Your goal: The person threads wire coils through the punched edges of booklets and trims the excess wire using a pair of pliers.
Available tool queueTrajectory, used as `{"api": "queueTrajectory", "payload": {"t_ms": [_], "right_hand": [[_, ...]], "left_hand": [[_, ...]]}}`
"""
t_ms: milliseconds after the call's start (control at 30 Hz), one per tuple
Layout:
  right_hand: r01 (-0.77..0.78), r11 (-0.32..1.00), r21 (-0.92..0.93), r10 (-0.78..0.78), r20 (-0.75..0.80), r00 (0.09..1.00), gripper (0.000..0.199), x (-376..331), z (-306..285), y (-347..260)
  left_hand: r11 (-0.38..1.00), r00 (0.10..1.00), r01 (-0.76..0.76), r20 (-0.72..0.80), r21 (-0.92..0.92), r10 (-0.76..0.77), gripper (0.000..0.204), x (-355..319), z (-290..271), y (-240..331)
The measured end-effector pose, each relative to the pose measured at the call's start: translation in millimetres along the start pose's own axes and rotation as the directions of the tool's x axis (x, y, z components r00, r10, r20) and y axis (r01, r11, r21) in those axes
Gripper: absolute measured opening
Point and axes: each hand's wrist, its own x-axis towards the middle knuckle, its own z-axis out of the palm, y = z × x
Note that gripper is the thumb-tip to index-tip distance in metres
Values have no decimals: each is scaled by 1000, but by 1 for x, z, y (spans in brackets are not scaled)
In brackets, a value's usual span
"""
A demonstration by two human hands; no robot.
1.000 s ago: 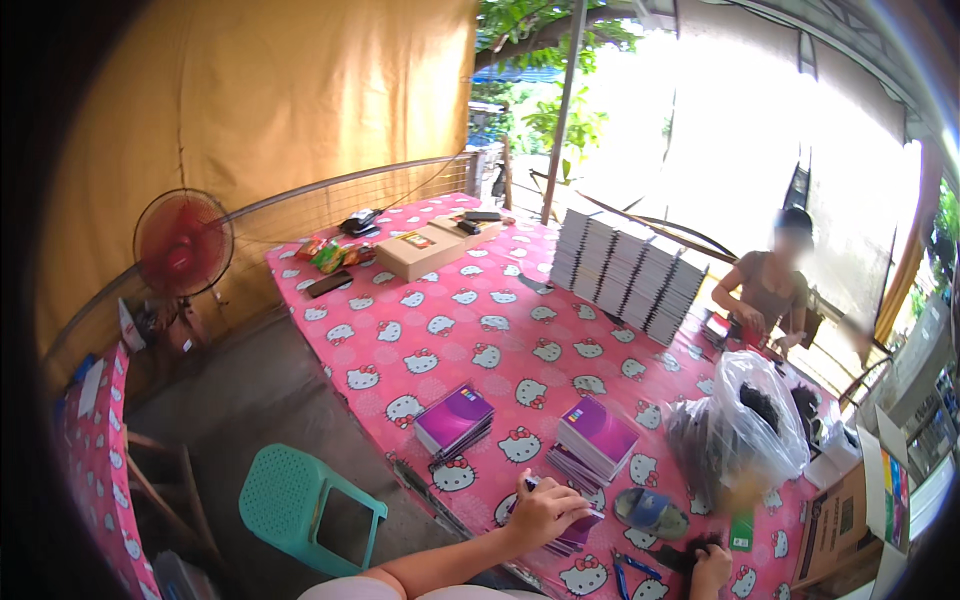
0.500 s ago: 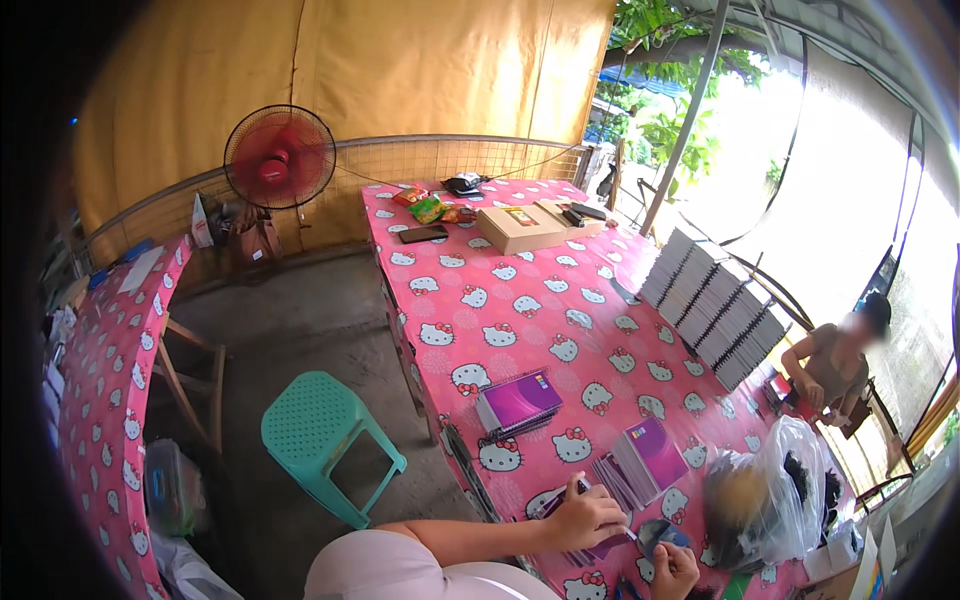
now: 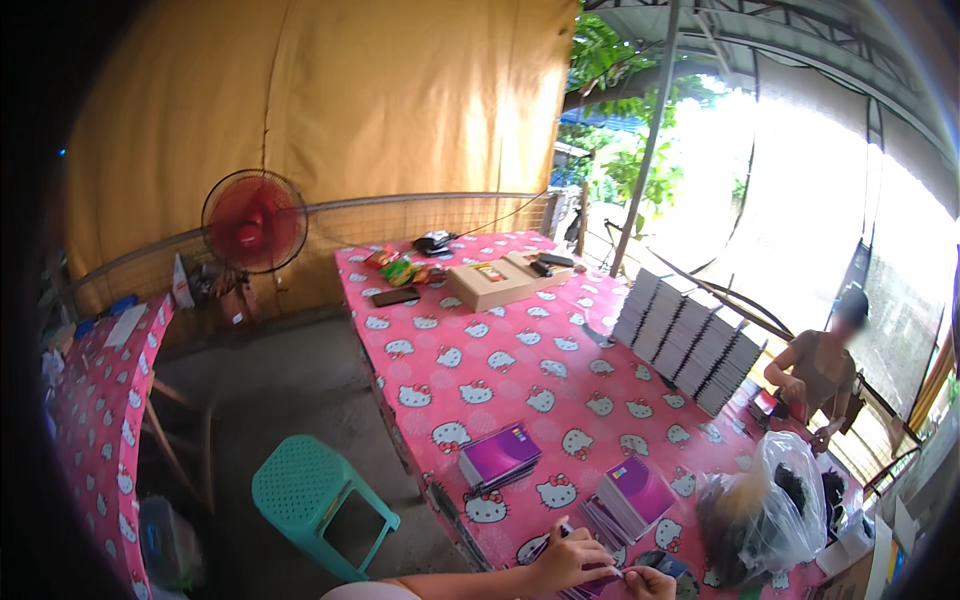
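Observation:
My left hand [image 3: 572,557] is closed at the near edge of the pink table, above purple-covered notebooks [image 3: 592,591] that it partly hides. A small dark end shows by its thumb, but I cannot make out what it holds. Close to its fingertips, my right hand [image 3: 650,584] is pinched, and whatever is in it is too small to name. Just beyond the hands stands a stack of purple notebooks [image 3: 640,490]. Farther left lies a second stack of purple spiral notebooks [image 3: 503,455]. A greyish rounded thing [image 3: 668,563] lies beside my right hand.
A clear plastic bag [image 3: 775,505] with dark contents stands at right. Behind it are tall rows of spiral-bound books [image 3: 685,340] and another person [image 3: 818,370]. Cardboard boxes [image 3: 490,287] and a phone [image 3: 396,297] lie farther off. A green stool [image 3: 315,500] stands left, with a fan [image 3: 254,222] beyond.
The view has tilted up, so everything sits lower in it. My right hand has come closer to my left fingertips. Both hands stay closed over the notebooks.

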Motion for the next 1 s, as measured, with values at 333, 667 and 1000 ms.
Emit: {"api": "queueTrajectory", "payload": {"t_ms": [333, 667, 1000], "right_hand": [[-2, 995, -103, -4, -60, 998, 16, -4, 10, -28], [8, 914, -406, -49, -91, 995, 17, -6, 17, -28], [154, 895, -419, -226, -127, 966, 10, 0, 28, -24]], "left_hand": [[999, 998, -47, 37, -3, 47, 19, -4, 7, -13], [999, 999, 0, 39, -38, 2, 19, -6, 3, -9], [1000, 999, 2, 41, -21, -1, 19, -4, -6, -5]]}}
